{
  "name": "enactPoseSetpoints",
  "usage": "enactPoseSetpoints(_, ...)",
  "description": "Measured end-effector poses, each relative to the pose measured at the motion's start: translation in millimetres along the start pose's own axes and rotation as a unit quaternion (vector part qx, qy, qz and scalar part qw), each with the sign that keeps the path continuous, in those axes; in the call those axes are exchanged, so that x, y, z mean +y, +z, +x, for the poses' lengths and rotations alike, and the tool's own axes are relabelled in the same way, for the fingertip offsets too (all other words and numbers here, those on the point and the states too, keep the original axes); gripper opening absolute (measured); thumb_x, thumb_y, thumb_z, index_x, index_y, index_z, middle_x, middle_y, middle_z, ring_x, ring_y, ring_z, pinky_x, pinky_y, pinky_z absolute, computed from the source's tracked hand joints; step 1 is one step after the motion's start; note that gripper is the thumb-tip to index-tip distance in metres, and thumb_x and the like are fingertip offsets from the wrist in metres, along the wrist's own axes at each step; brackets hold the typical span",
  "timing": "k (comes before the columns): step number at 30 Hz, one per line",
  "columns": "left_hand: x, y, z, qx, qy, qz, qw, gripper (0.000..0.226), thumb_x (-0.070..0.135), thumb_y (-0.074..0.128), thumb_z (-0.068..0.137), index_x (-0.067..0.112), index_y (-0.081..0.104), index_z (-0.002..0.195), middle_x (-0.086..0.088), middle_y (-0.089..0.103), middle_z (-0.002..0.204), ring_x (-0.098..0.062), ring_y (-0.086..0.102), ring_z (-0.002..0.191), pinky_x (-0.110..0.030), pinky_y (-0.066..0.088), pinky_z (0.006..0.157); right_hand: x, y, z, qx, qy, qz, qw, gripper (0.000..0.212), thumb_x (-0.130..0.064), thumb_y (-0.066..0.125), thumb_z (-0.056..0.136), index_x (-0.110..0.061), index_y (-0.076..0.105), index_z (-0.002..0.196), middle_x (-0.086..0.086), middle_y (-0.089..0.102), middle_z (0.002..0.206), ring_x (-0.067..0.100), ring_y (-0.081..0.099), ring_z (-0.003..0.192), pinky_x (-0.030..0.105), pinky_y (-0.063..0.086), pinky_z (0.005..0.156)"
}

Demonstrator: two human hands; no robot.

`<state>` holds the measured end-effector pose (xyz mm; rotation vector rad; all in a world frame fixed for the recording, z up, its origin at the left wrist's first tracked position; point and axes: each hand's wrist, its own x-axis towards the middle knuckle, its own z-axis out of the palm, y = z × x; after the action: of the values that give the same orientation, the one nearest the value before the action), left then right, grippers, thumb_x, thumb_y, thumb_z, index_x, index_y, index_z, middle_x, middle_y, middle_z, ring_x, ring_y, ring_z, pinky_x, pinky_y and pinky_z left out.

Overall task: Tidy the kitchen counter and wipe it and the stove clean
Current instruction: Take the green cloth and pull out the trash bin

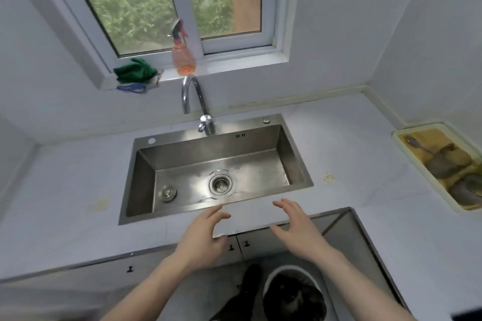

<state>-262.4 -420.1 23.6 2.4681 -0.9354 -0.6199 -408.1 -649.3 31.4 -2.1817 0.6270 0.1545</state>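
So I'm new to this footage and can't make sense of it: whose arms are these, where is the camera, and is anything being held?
There is no machine here. A person wears a wide-angle camera on the head, looking forward and down, so the two bare arms reaching in from the bottom are their own. The left hand and right hand hover above the counter's front edge with fingers spread and relaxed; neither has a grip on anything.

Ahead is a steel sink with a curved tap. On the window ledge stand an orange spray bottle and a crumpled green cloth. At the right, on the counter, sits a yellowish tray holding some greyish items too blurred to name. A small brownish stain marks the counter right of the sink. A bin stands on the floor below.
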Motion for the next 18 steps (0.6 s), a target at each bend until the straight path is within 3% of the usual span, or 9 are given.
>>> enactPoseSetpoints(8,-73.3,-47.4,-74.9,0.067,-0.087,-0.013,0.994,0.05,0.025,0.065,0.089,0.038,0.054,0.136,0.014,0.035,0.159,-0.01,0.032,0.146,-0.025,0.026,0.118,-78.1,68.6,-2.3,-0.047,-0.079,-0.017,0.996,0.061,-0.032,0.063,0.093,-0.028,0.041,0.149,-0.014,0.033,0.154,0.003,0.032,0.142,0.014,0.021,0.112)
enactPoseSetpoints(13,-108.5,-71.4,-80.4,0.079,-0.084,-0.026,0.993,0.049,0.03,0.067,0.091,0.04,0.053,0.137,0.016,0.034,0.159,-0.007,0.032,0.146,-0.023,0.025,0.117,-113.6,98.6,11.8,-0.049,-0.092,-0.032,0.994,0.062,-0.034,0.063,0.093,-0.029,0.039,0.15,-0.019,0.031,0.152,0.0,0.029,0.142,0.014,0.02,0.113)
enactPoseSetpoints(18,-154.8,-106.4,-59.3,0.051,-0.055,-0.031,0.997,0.046,0.037,0.063,0.092,0.044,0.05,0.136,0.023,0.028,0.159,-0.006,0.037,0.142,-0.027,0.036,0.115,-147.2,125.8,41.3,-0.013,-0.074,-0.024,0.997,0.061,-0.036,0.062,0.092,-0.033,0.039,0.149,-0.022,0.031,0.151,-0.001,0.031,0.141,0.014,0.023,0.109)
